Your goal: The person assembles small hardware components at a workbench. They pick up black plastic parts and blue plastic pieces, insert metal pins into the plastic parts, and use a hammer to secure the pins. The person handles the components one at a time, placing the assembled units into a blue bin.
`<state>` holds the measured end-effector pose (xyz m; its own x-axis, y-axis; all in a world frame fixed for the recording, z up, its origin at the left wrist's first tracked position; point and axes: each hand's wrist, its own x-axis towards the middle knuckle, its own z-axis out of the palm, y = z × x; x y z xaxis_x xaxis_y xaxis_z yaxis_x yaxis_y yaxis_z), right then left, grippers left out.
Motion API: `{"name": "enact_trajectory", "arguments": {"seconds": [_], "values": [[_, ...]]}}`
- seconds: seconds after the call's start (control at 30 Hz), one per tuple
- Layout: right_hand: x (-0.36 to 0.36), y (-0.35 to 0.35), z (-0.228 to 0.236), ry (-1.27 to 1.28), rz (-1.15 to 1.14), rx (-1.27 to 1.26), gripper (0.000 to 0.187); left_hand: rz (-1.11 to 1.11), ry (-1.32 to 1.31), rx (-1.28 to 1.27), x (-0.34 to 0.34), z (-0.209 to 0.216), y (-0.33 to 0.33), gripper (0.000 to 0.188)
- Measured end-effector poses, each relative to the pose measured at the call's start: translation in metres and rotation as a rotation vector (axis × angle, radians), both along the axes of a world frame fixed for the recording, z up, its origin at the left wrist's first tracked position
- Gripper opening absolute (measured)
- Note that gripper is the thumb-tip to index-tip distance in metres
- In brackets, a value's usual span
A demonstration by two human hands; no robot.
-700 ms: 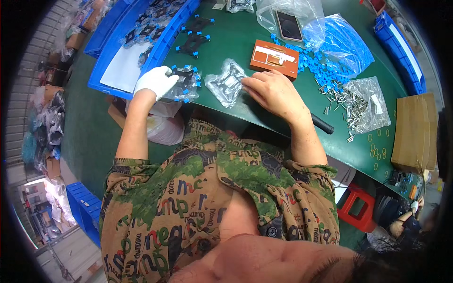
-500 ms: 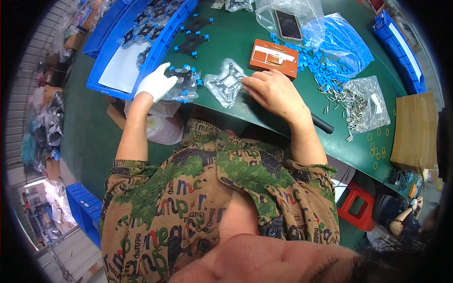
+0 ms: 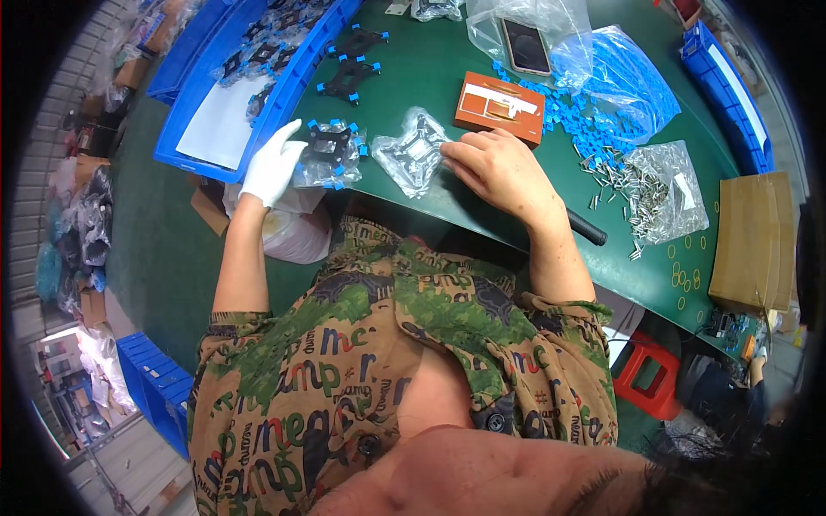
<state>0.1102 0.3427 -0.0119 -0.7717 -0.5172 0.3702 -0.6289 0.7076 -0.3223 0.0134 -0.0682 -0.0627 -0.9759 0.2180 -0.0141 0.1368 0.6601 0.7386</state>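
Gloved left hand (image 3: 274,163) seemingly grips bagged bracket (image 3: 331,155); right hand (image 3: 499,172) rests on clear bag (image 3: 411,153).

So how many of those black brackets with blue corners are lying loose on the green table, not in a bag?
2: one black bracket near the blue tray's edge, another bracket just below it. More lie inside the tray, possibly hidden.

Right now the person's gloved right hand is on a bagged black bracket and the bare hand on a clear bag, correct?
Not quite: the head view shows the white glove on the left hand, resting on the bagged black bracket. The bare right hand touches the clear bag.
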Motion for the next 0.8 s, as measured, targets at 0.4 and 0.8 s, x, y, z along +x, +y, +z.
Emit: {"name": "enact_trajectory", "arguments": {"seconds": [0.4, 0.8], "values": [[-0.005, -0.042, 0.001, -0.109, 0.122, 0.062, 0.015, -0.119, 0.267, -0.360, 0.029, 0.024, 0.041, 0.080], [-0.005, -0.107, 0.000, -0.299, 0.053, -0.059, 0.014, -0.134, 0.151, -0.238, 0.004, 0.007, 0.038, 0.073]]}}
